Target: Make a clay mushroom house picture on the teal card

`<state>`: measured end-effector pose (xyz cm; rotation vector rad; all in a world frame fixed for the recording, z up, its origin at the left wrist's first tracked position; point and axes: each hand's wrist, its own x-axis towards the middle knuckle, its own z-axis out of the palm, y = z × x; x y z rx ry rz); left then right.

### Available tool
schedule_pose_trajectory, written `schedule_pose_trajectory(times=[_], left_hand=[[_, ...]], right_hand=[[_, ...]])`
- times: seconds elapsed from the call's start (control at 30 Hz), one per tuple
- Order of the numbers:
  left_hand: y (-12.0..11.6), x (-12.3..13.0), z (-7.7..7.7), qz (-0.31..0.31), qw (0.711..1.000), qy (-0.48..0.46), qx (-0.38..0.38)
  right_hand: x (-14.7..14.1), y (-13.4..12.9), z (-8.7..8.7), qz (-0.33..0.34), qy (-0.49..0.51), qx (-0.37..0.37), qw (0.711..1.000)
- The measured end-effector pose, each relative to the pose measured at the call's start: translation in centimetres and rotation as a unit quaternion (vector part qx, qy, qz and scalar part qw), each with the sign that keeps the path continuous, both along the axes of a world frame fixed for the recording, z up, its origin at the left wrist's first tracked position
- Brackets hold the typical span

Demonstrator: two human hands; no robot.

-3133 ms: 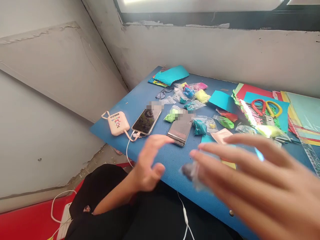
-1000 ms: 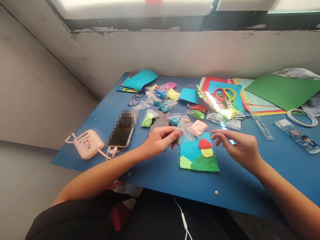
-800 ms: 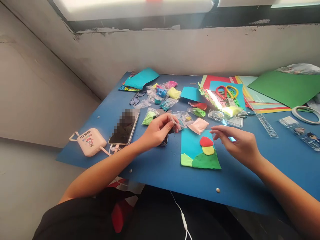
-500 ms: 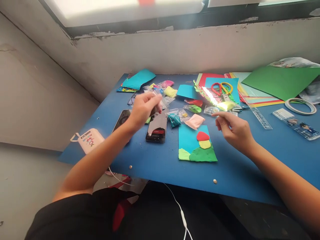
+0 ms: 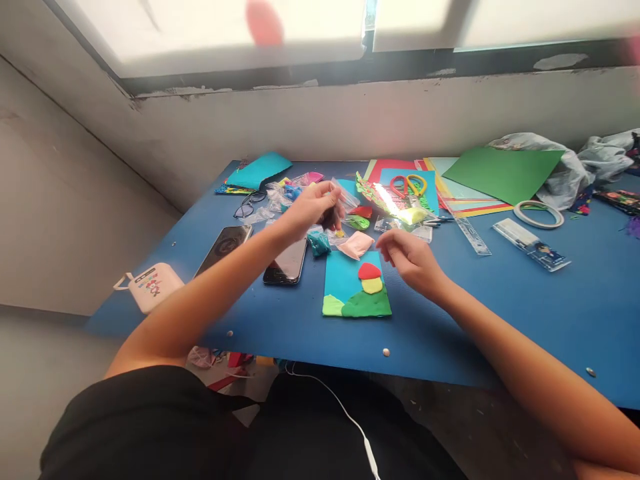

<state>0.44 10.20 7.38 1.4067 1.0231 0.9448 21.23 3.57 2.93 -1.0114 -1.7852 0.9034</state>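
My left hand (image 5: 315, 205) is closed on a small clear plastic bag (image 5: 346, 193), held above the clay packets; something dark shows under its fingers, too hidden to name. My right hand (image 5: 407, 261) has its fingers curled in, thumb near the index finger, just right of the blue card (image 5: 340, 270). Whether it holds anything small I cannot make out. On the card lies a clay picture: a red cap (image 5: 369, 271) over a yellow stem (image 5: 372, 286), with dark green (image 5: 367, 303) and light green (image 5: 333, 306) mounds. A pink clay packet (image 5: 357, 245) and a teal clay packet (image 5: 319, 243) touch or adjoin its top edge.
Two phones (image 5: 225, 247) (image 5: 286, 262) and a pink power bank (image 5: 156, 288) lie at left. Behind are glasses (image 5: 250, 204), scissors (image 5: 409, 187) and coloured sheets (image 5: 505, 175). At right are a clear ruler (image 5: 471, 235), a tape roll (image 5: 539, 215) and a flat packet (image 5: 531, 245).
The view has shifted right. My left hand has moved right with the plastic bag, over the clay packets. My right hand has come slightly left, closer to the card.
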Motion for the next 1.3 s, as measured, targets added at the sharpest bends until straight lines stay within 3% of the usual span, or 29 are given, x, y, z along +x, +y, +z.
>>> schedule_pose_trajectory(times=[0.1,0.2,0.37,0.5,0.73,0.97,1.1,1.3], left_hand=[[-3.0,1.3,-1.3,-0.024,0.999,0.001,-0.027],[-5.3,2.1,-2.7,-0.01,1.0,0.004,-0.024],[-6.7,2.3,-4.3,0.041,0.98,0.099,0.167],[-6.8,2.2,-5.0,0.035,0.977,0.123,0.171],[-6.8,1.9,-4.8,-0.034,0.986,0.07,0.15],[-6.7,1.1,-5.0,-0.009,0.983,0.077,0.167],[-6.9,0.9,-5.2,-0.018,0.972,0.129,0.193],[-7.0,1.0,-4.9,-0.063,0.971,0.132,0.189]], right_hand=[[-0.2,-0.9,0.7,0.056,0.04,-0.063,0.996],[-0.4,-1.6,1.0,0.035,0.044,-0.058,0.997],[-1.2,-2.6,0.9,0.048,-0.006,-0.026,0.998],[-1.6,-2.9,0.6,0.049,-0.053,-0.041,0.997],[-0.6,-1.9,1.2,0.015,-0.088,-0.015,0.996],[-0.4,-1.7,0.6,-0.081,-0.07,0.124,0.987],[-0.2,-2.0,0.7,-0.057,-0.091,0.147,0.983],[-0.2,-2.1,1.0,-0.031,-0.109,0.146,0.983]])
